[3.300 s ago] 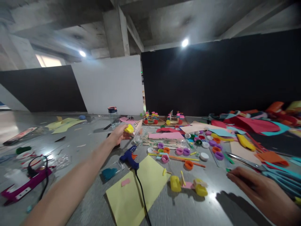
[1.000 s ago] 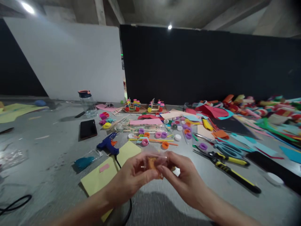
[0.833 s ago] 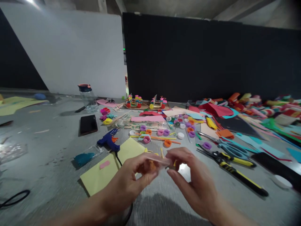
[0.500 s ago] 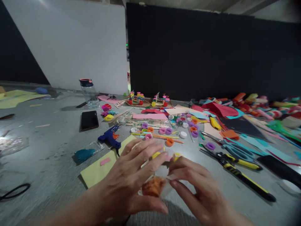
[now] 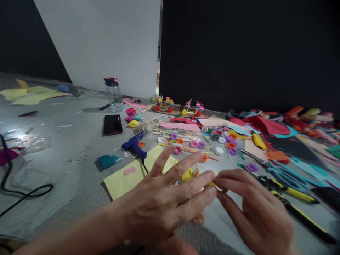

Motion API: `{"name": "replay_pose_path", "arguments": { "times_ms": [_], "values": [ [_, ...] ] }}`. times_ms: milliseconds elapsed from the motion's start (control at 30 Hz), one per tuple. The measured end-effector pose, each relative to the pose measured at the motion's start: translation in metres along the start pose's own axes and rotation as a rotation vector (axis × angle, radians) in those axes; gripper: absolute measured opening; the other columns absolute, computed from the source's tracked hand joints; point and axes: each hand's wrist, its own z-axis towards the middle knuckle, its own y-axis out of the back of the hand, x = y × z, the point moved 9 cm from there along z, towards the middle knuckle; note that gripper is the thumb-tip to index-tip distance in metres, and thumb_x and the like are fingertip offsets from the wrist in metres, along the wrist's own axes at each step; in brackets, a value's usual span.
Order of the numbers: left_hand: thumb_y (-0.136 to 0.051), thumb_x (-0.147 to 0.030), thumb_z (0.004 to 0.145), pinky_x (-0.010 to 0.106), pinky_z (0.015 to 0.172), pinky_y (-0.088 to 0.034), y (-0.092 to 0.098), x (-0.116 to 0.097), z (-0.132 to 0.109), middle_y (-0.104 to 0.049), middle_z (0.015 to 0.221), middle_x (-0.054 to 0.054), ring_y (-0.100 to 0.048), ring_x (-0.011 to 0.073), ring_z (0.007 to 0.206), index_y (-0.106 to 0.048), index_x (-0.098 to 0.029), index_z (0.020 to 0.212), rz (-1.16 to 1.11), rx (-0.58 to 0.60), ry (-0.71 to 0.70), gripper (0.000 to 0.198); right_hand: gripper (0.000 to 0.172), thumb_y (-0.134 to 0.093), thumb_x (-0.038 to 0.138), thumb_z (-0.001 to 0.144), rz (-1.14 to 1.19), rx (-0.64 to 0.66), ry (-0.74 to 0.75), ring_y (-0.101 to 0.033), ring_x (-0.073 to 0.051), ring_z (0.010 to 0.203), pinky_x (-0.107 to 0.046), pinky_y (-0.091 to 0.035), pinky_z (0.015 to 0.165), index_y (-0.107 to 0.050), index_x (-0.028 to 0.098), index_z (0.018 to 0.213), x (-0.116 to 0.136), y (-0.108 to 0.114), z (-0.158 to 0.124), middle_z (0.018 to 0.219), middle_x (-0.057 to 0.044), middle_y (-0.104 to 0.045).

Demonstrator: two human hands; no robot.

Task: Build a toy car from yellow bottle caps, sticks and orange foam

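Head view, hands: two hands meet low in the middle, fingertips almost touching.
Left hand (image 5: 162,209): fingers spread and half bent, back toward the camera; what the palm holds is hidden, so it cannot be told if it grips something.
Right hand (image 5: 255,212): fingers bent narrow, tips pointing to the left hand; no clear grip is visible.
Yellow pieces (image 5: 189,174): small yellow parts with thin sticks lie on the grey table (image 5: 69,177) just behind the fingertips; their exact number cannot be told.
Yellow paper (image 5: 124,179): one sheet, just left of the left hand, with one small pink scrap on it.
Glue gun (image 5: 135,145): one, blue, at the far edge of the sheet; its black cord runs toward the person.
Cutting tools: one black-yellow tool (image 5: 292,203) and one blue scissors (image 5: 284,175) right of the right hand.
Bottle caps (image 5: 202,145): many coloured ones, more than ten, in the middle distance.
Phone (image 5: 112,124): one, black, lying flat to the left.
Jar (image 5: 113,92): one, clear, with dark lid, farther back.
Small models (image 5: 177,106): two, at the black wall.
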Motion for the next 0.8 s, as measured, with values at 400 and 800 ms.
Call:
{"name": "replay_pose_path", "arguments": {
  "times_ms": [400, 800],
  "values": [
    [-0.058, -0.041, 0.096, 0.062, 0.125, 0.006, -0.016, -0.02, 0.005, -0.071, 0.128, 0.011, -0.019, 0.0374, 0.155, -0.072, -0.02, 0.107, 0.08, 0.134, -0.02, 0.028, 0.01, -0.066, 0.015, 0.094, -0.109, 0.048, 0.18, -0.067, -0.024, 0.103, -0.039, -0.057, 0.087, -0.071, 0.022, 0.099, 0.046, -0.001, 0.011, 0.1, -0.008, -0.072],
    [-0.05, -0.03, 0.099, 0.07, 0.123, -0.005, -0.028, -0.024, 0.005, -0.064, 0.138, 0.018, -0.029, 0.0445, 0.15, -0.067, -0.01, 0.124, 0.03, 0.267, -0.084, 0.036, 0.019, -0.058, 0.004, 0.092, 0.191, 0.045, -0.016, -0.066, -0.021, 0.089, -0.04, -0.057, 0.081, -0.064, 0.021, 0.095, 0.033, -0.007, 0.022, 0.089, -0.005, -0.069]
  ]
}}
